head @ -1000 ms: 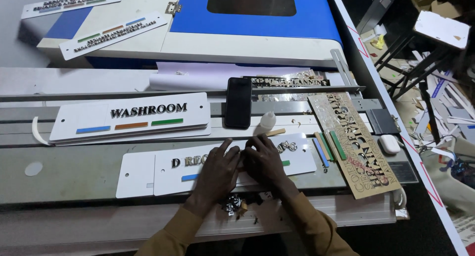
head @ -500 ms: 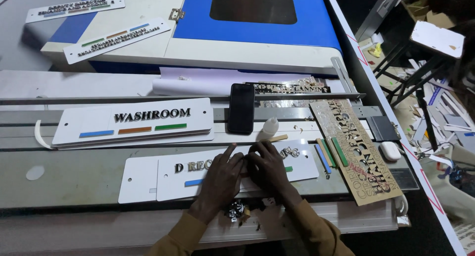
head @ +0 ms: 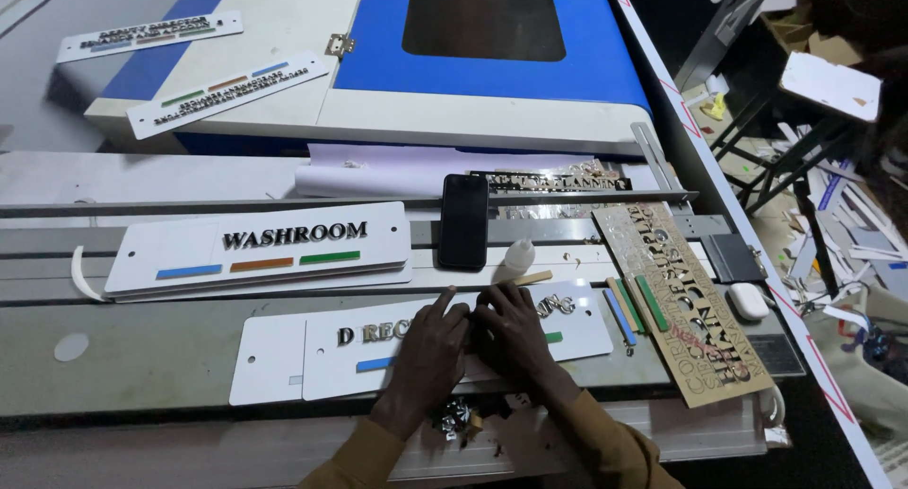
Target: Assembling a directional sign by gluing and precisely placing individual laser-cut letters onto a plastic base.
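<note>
Both hands are down flat and close together on the white sign plate, the left hand and right hand pressing fingertips onto the lettering in the middle, gripping nothing; they cover a chunk of the letters. Just above sits a finished white sign with three colour bars, a black phone beside it; to the right lie a brown letter stencil sheet and loose colour strips, with the blue-lidded machine at the back.
</note>
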